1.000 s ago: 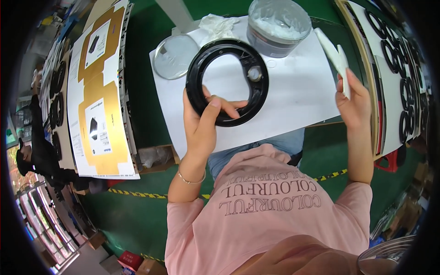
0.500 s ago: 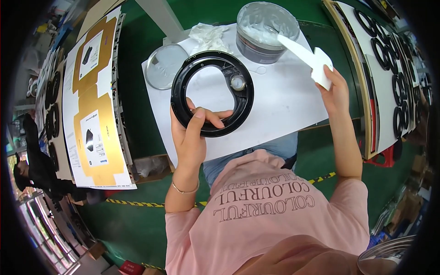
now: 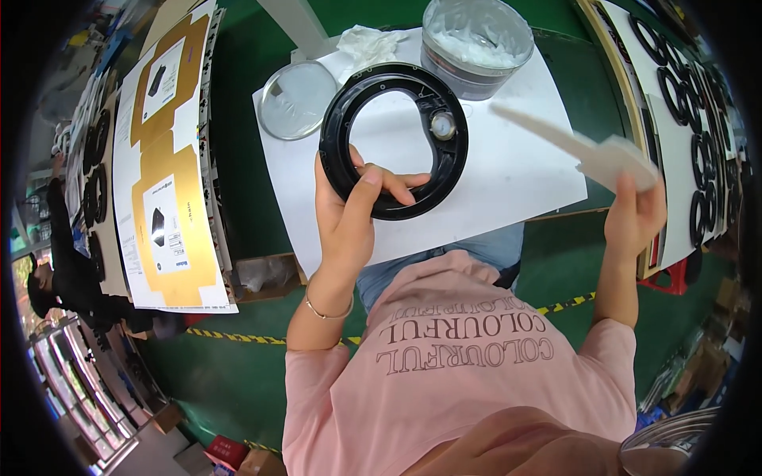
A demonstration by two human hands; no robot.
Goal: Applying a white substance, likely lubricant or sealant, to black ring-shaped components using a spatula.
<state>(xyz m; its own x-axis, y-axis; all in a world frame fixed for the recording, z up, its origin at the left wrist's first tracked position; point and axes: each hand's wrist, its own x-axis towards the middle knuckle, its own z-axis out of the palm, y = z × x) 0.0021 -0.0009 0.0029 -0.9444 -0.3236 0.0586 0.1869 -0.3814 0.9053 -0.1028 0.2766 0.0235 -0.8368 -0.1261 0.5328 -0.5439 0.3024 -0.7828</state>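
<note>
My left hand [image 3: 349, 218] holds a black plastic ring-shaped part [image 3: 336, 131] above the white sheet. The thumb lies over its near rim, and other fingers reach through the opening. A small round metallic piece [image 3: 442, 125] sits inside the ring's right side. Out to the right, my right hand [image 3: 633, 216] is closed on the wide end of a white spatula [image 3: 583, 151]; its narrow blade points back toward a tub of pale grease-like paste [image 3: 460, 85]. Motion blurs the spatula slightly, and the blade is clear of the tub.
The white sheet [image 3: 520, 170] covers the small table. A round clear lid [image 3: 298, 99] and a crumpled white cloth [image 3: 369, 47] lie at its far left. Printed gold-and-white card [image 3: 178, 198] stands left; a board with several black rings [image 3: 675, 95] is right. Another person [image 3: 75, 270] is far left.
My right hand has swung right and nearer to me, drawing the spatula away from the tub. The ring in my left hand has shifted slightly right and farther away in the picture.
</note>
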